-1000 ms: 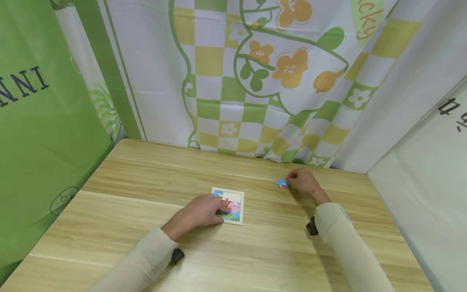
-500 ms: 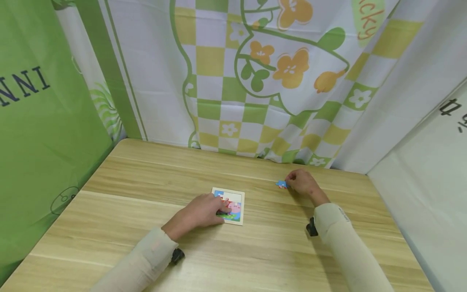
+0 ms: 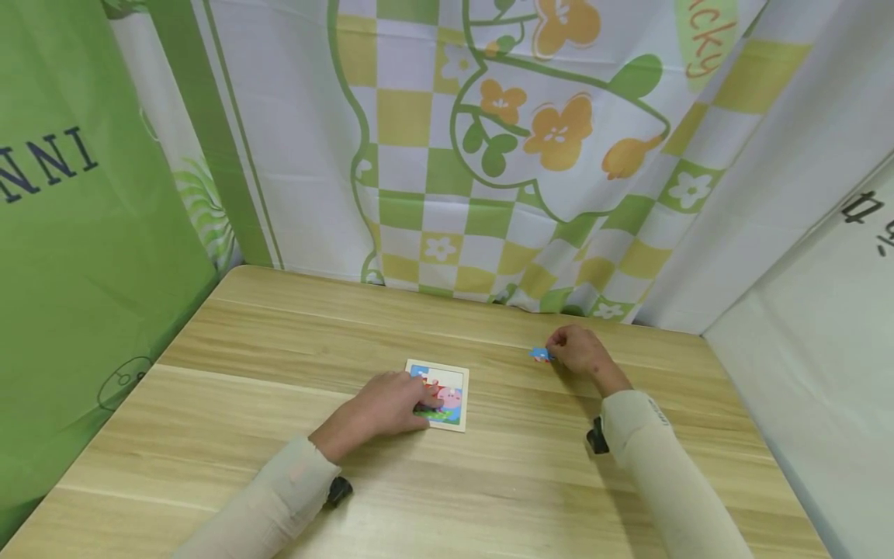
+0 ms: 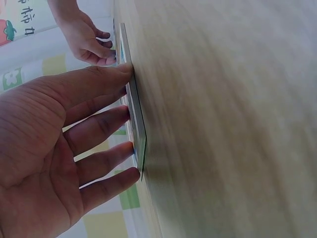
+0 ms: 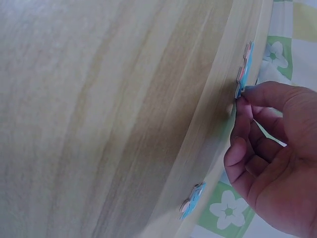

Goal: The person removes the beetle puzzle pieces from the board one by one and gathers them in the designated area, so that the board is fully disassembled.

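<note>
A square jigsaw puzzle in a pale wooden frame point(image 3: 457, 426) lies on the table, with a pink cartoon figure on its picture and a bare pale gap at the upper part. My left hand point(image 3: 391, 404) rests over its left side, hiding part of the picture. In the left wrist view, its thumb and spread fingertips touch the frame's edge point(image 4: 133, 104). Further right, my right hand point(image 3: 581, 349) pinches a blue and red jigsaw piece point(image 3: 541, 354) between thumb and forefinger. The right wrist view shows this piece point(image 5: 243, 74) at the thumb tip, close over the table.
Another blue jigsaw piece point(image 5: 192, 201) lies on the table in the right wrist view; the right hand hides it in the head view. A patterned curtain point(image 3: 489, 233) hangs along the table's back edge, with green cloth point(image 3: 84, 256) at the left.
The piece in my right hand has tilted slightly between the fingers. Both hands stay in almost the same places, and the puzzle frame has not moved.
</note>
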A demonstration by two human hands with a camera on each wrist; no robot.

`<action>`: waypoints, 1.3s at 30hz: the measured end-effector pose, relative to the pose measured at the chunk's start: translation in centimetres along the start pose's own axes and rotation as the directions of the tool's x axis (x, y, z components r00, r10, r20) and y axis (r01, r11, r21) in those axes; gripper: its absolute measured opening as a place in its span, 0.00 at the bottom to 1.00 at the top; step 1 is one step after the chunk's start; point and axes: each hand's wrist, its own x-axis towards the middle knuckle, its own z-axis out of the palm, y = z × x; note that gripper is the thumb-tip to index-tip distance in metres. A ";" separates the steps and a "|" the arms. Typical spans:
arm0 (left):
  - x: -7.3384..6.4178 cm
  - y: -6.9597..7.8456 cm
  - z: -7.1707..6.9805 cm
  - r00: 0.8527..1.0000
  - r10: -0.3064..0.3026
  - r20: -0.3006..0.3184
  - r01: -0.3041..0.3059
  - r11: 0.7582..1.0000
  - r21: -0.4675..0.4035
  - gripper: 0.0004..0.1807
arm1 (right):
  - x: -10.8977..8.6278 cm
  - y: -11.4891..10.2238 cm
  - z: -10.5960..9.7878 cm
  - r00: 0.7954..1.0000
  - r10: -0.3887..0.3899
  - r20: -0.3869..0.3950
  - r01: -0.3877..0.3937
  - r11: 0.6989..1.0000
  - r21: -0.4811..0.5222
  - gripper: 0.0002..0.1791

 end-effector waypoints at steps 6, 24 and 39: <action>0.0 0.1 0.0 1.000 0.005 0.010 -0.005 1.000 0.006 0.20 | 0.1 -0.2 0.1 0.999 -0.017 -0.034 0.015 0.999 -0.045 0.13; -1.0 -0.2 -0.4 0.992 0.018 0.124 -0.024 0.999 0.045 0.27 | -1.3 -10.7 4.7 0.885 -0.441 0.150 0.455 0.887 -0.075 0.13; -1.2 -0.1 -1.0 0.992 0.035 0.124 -0.038 0.999 0.023 0.26 | -0.9 -13.6 7.4 0.824 -0.505 0.258 0.501 0.861 0.085 0.14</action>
